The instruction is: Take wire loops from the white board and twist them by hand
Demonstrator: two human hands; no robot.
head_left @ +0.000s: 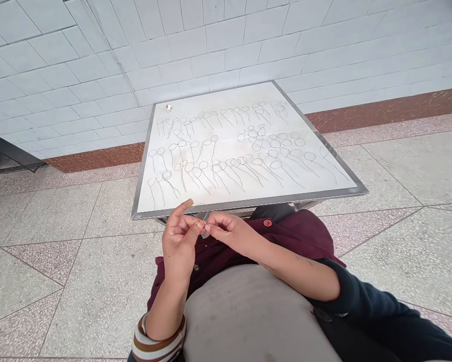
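Note:
Just past the near edge of a white table (210, 198), my left hand (181, 236) and my right hand (226, 232) meet over my lap. Both pinch a thin wire (205, 216), thumb and forefinger closed on it, fingertips nearly touching. A tan wrap covers the tip of a raised left finger. Part of the wire is hidden by the fingers. On the table lie rows of thin wire loops (276, 164) with long tails, and a cluster of small rings (273, 142) sits right of the middle.
A small white and red object (169, 108) lies at the table's far left corner. The table's grey metal rim (248, 202) runs close in front of my hands. Behind stands a white tiled wall (226, 40). A dark metal object (10, 151) is at the far left.

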